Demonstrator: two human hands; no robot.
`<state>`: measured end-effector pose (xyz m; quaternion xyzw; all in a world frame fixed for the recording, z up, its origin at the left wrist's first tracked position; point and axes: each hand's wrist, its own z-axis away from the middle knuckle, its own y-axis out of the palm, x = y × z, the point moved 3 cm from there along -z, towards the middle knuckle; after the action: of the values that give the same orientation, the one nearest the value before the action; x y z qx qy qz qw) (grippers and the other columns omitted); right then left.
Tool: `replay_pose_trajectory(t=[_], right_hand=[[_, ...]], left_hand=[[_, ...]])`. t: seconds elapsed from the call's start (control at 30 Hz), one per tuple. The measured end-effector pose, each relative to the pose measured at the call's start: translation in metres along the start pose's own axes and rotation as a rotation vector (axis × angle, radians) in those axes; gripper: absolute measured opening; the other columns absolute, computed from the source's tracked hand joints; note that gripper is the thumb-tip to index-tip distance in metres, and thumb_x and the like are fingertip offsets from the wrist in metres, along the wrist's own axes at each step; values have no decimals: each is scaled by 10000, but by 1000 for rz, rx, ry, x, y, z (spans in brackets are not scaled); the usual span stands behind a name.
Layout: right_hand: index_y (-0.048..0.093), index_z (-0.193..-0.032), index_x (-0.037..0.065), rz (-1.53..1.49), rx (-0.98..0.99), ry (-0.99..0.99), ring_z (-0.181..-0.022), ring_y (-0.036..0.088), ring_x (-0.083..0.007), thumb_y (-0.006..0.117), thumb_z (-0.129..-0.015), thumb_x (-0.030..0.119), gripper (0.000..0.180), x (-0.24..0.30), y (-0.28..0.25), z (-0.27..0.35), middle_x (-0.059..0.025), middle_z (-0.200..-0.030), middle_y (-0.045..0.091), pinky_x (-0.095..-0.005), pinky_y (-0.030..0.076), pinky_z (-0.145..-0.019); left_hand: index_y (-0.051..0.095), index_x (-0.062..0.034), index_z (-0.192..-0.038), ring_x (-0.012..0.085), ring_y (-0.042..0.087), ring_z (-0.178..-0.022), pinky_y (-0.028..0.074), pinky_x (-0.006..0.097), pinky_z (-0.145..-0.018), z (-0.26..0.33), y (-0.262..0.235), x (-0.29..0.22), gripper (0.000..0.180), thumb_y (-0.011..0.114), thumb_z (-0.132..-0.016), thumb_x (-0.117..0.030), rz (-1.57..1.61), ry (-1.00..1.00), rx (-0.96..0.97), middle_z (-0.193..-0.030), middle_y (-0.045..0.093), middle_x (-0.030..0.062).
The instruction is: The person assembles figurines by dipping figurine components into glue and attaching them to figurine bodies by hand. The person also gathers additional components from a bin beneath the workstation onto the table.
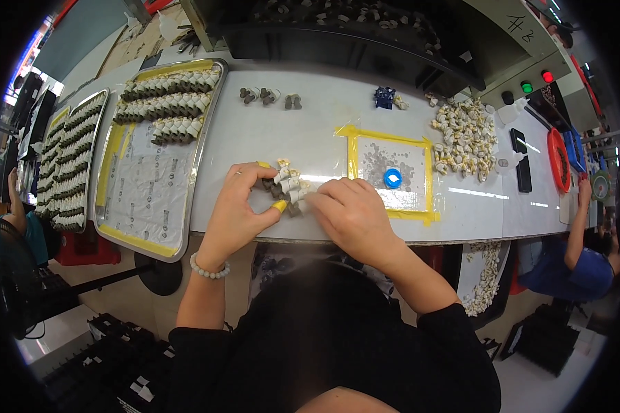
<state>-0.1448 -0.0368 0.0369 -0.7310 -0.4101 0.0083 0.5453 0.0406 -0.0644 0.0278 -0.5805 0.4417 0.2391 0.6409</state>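
Note:
On the white table in front of me stands a short row of small white-and-grey moulded pieces [290, 184] with yellowish tips. My left hand [235, 210], with yellow covers on thumb and index finger, is closed around the row's left side. From the right, my right hand [355, 215] has its fingers curled in against the nearest pieces; its fingertips are partly hidden and slightly blurred. A few similar grey-and-white pieces [270, 96] stand farther back. To the right, a yellow-taped square [353, 155] carries grey spots and a round blue-rimmed container [393, 178].
Left lies a metal tray [145, 196] with rows of finished-looking pieces at its far end; another full tray [67, 162] is beyond it. A heap of loose white-yellow pieces [463, 138] sits right. A dark machine [351, 58] borders the back. Other people work at both sides.

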Motion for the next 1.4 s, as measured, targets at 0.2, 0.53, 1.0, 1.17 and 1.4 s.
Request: replay_pose_trajectory(t=[0.2,0.53,1.0,1.17,1.4], right_hand=[[621,-892,69,-67,-22,68,-760,578,-250,668,-680,30,221,-5,9,5,-64,-829,587,-345,450,-667],[670,-912,79,-197,-86,12,-764,578,-242,680,-674,9,247,-13,9,8,-56,-827,595,-339,463,-660],[624,-1049,20,-445,-89,212,-815,596,-294,587,-707,-58,353,-20,6,22,-136,-903,602,-340,489,-719],[631,-1042,18,-445,-55,197,-813,595,-293,601,-718,-43,330,-21,8,21,-137,-910,609,-341,487,-719],[632,-1027,16,-469,-60,207,-809,595,-289,610,-741,-27,291,-19,6,18,-128,-894,611,-338,483,-717]], left_hand=[[513,-13,-1061,285,475,-1042,403,360,-901,2,5,-6,527,741,-599,-128,-114,121,18,-1046,526,130],[501,-47,-1041,322,447,-1075,351,425,-910,6,26,-12,548,747,-563,-152,-319,184,-116,-1052,506,134],[492,-45,-1009,331,470,-1005,422,379,-864,21,-16,-15,530,729,-537,-84,-207,167,-346,-1028,497,136],[499,-36,-1017,292,495,-972,420,353,-862,26,-115,29,499,705,-566,-95,-388,-85,-583,-1025,515,126],[523,-34,-991,299,504,-966,419,377,-843,-20,-190,109,444,705,-635,-227,-569,-288,-616,-971,567,139]])
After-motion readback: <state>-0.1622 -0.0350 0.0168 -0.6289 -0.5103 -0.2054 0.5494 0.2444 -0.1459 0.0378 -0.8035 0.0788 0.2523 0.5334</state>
